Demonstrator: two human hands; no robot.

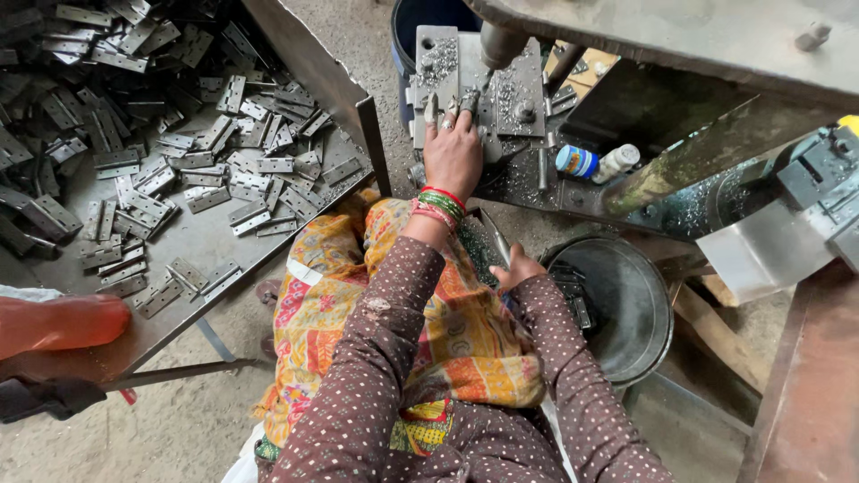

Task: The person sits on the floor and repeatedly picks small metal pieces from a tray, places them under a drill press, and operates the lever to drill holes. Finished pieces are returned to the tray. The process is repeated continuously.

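Carefully, the left hand [453, 154] pins a hinge [469, 100] under the press [497, 43] at top centre, fingers clear; right hand [517, 268] closed on a hinge.

Soft, even daylight, no hard shadows; mild glare on metal at upper right; sharp focus, edges slightly stretched.

Floor [197, 420]: dusty grey concrete, daylit.
Left bench [206, 241]: sloped steel tray.
Right side [805, 394]: rusty brown metal surface.
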